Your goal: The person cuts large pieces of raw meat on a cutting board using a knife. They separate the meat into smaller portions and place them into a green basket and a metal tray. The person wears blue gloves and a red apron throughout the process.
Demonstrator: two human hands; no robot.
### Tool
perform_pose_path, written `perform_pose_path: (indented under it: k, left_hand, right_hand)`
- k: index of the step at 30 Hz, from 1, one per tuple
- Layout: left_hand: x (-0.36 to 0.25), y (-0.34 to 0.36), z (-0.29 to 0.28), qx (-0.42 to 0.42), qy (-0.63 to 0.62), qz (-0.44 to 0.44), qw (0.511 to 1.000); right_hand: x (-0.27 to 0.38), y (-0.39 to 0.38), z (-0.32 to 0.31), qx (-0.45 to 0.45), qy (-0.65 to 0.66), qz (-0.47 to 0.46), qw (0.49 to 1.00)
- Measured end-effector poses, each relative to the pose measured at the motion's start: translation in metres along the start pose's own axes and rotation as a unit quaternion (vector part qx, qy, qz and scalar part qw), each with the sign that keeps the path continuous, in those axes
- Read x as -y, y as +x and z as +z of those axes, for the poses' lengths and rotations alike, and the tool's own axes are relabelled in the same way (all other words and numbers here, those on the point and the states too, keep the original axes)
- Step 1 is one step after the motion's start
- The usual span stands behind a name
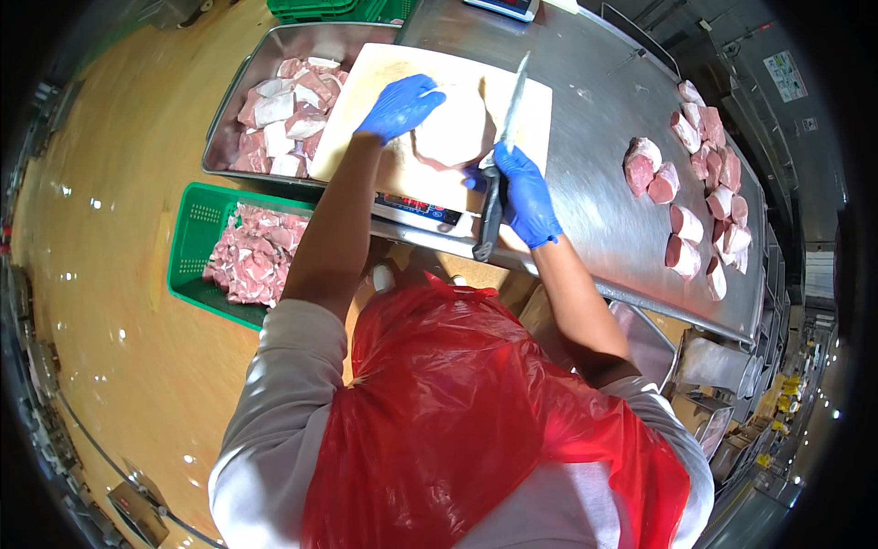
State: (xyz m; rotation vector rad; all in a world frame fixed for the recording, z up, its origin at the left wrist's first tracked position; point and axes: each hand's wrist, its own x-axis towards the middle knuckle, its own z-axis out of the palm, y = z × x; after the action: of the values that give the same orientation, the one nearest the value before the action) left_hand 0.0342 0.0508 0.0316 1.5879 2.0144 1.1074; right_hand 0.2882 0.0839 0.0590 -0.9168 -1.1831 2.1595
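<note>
A pale cutting board lies in front of me with a large slab of meat on it. The slab's white fat side faces up, washed out by glare, and pink flesh shows along its near edge. My left hand, in a blue glove, rests on the slab's upper left part with its fingers bent against it; the fingertips are partly hidden. In my gloved right hand is a knife, its black handle pointing toward me and its long blade pointing away, just right of the slab.
Left of the board stands a metal tub of meat chunks. Below it, a green crate holds small trimmings. Several cut meat pieces lie on the steel table to the right. A digital display shows under the board's near edge.
</note>
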Motion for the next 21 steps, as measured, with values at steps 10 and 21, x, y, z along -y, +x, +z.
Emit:
perform_pose_path:
  k: [10,21]
  left_hand:
    - [-0.008,-0.148,0.004,-0.239,-0.07,-0.097,0.964]
    - [-0.012,-0.125,0.041,-0.265,0.158,-0.054,0.95]
  right_hand:
    - [0.041,-0.015,-0.046,-0.069,-0.357,-0.15,0.92]
    - [-0.016,-0.007,0.061,0.094,-0.743,-0.216,0.626]
